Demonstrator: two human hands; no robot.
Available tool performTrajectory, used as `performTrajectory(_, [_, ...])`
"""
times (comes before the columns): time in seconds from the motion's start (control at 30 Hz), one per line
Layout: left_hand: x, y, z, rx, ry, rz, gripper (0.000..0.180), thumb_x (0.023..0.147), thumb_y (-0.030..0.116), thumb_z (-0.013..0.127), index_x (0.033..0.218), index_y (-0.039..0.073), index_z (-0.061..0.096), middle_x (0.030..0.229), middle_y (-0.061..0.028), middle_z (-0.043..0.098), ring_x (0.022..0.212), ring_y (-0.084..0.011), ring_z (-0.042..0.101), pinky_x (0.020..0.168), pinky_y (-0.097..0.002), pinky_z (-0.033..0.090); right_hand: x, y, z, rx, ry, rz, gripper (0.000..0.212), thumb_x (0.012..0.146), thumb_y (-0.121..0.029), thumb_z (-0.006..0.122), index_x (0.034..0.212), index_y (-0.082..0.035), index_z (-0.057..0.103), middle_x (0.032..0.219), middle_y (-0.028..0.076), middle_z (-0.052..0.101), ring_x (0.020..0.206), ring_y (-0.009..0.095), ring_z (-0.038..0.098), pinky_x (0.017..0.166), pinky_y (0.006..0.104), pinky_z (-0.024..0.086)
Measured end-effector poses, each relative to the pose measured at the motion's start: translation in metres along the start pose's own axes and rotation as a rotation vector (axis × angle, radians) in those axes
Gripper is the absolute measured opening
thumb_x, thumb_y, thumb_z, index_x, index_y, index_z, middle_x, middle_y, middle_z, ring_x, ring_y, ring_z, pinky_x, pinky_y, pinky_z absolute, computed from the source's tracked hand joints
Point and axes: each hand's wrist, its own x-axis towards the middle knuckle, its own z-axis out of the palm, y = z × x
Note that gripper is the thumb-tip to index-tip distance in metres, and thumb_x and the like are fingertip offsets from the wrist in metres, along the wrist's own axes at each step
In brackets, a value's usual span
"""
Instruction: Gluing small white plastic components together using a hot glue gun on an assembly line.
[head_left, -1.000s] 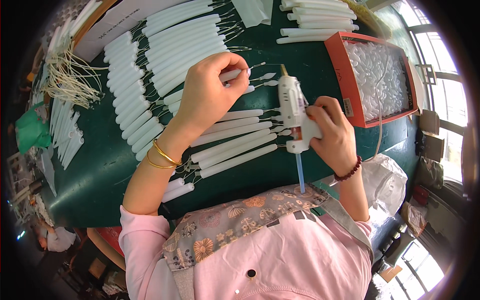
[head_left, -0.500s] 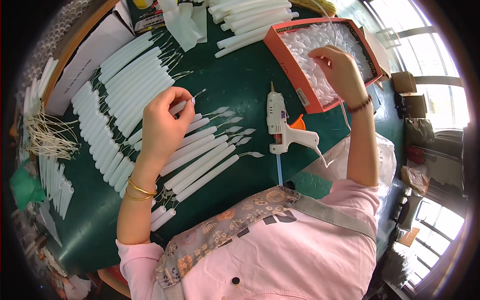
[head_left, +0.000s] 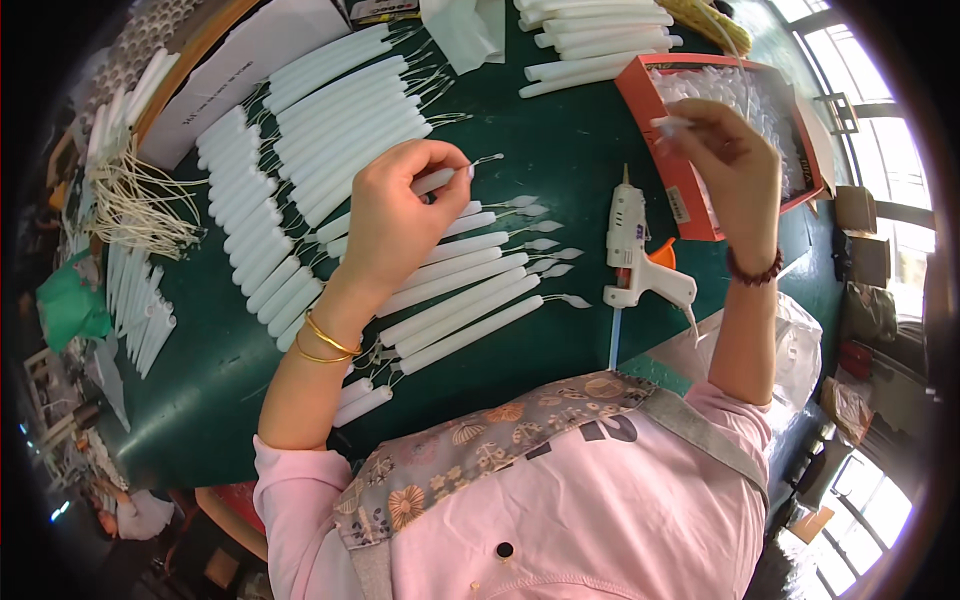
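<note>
My left hand (head_left: 400,210) is closed in a pinch round a slim white candle tube (head_left: 434,181), a thin wire end poking out past the fingertips. Between the fingertips of my right hand (head_left: 738,165) is a small white flame-shaped tip (head_left: 668,123), slightly blurred. That hand hovers over the near left side of an orange-red box (head_left: 640,105) filled with similar translucent tips. Below my left hand lie several white candle tubes (head_left: 468,318) with flame tips on their wires. A white glue gun (head_left: 627,235) with an orange trigger rests between them and the box.
Rows of white candle tubes (head_left: 350,130) with bare wires cover the table's left part. More white tubes (head_left: 600,40) are stacked at the back. A bundle of pale wires (head_left: 150,205) lies far left. A white cord trails from the glue gun; a clear plastic bag (head_left: 795,345) is at right.
My right hand has come out of the box's contents toward me, now with a flame tip in its fingers. My left hand still pinches the candle tube. The whole view has shifted.
</note>
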Motion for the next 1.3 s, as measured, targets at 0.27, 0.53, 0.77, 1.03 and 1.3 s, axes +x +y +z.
performTrajectory(0.27, [0.000,0.003,0.001,0.006,0.017,0.020,0.007,0.089,0.000,0.076,0.095,-0.001,0.072,0.092,-0.0084,0.073,0.083,-0.0169,0.074,0.070,-0.0275,0.061,-0.006,-0.011,0.088,0.485,-0.272,0.204,0.023,0.101,-0.001,0.066,0.122,0.007,0.070,0.104,0.013,0.076,0.087,0.015,0.075,0.079,0.0255,0.062])
performTrajectory(0.53, [-0.001,0.003,-0.002,0.002,0.007,0.000,0.009,0.088,0.000,0.076,0.096,-0.001,0.072,0.093,-0.0099,0.074,0.084,-0.0193,0.074,0.073,-0.0295,0.062,0.000,-0.015,0.094,0.462,-0.333,0.214,0.024,0.102,-0.001,0.064,0.124,0.007,0.070,0.105,0.014,0.076,0.088,0.016,0.076,0.079,0.0260,0.062])
performTrajectory(0.77, [-0.002,0.002,0.000,0.028,-0.002,0.061,0.010,0.089,0.000,0.078,0.099,-0.001,0.074,0.094,-0.0063,0.075,0.080,-0.0124,0.072,0.073,-0.0255,0.060,-0.001,-0.020,0.104,0.472,-0.365,0.231,0.024,0.103,-0.001,0.063,0.124,0.008,0.069,0.103,0.013,0.076,0.086,0.014,0.075,0.078,0.0248,0.062])
performTrajectory(1.03, [0.005,-0.001,-0.003,0.058,-0.040,0.094,0.009,0.092,0.004,0.076,0.099,-0.001,0.075,0.097,-0.0085,0.075,0.086,-0.0167,0.071,0.081,-0.0301,0.059,-0.022,-0.031,0.064,-0.023,-0.158,-0.128,0.033,0.097,0.006,0.065,0.129,-0.001,0.070,0.121,0.010,0.072,0.104,0.016,0.072,0.089,0.0274,0.058])
performTrajectory(1.3, [0.021,-0.029,-0.018,0.597,0.049,0.168,0.013,0.089,0.014,0.077,0.097,0.004,0.075,0.095,-0.0092,0.072,0.091,-0.0291,0.070,0.077,-0.0393,0.058,-0.123,-0.028,-0.002,-0.734,-0.291,0.081,0.054,0.089,0.004,0.071,0.140,-0.009,0.061,0.135,0.018,0.063,0.117,0.039,0.065,0.102,0.0431,0.053])
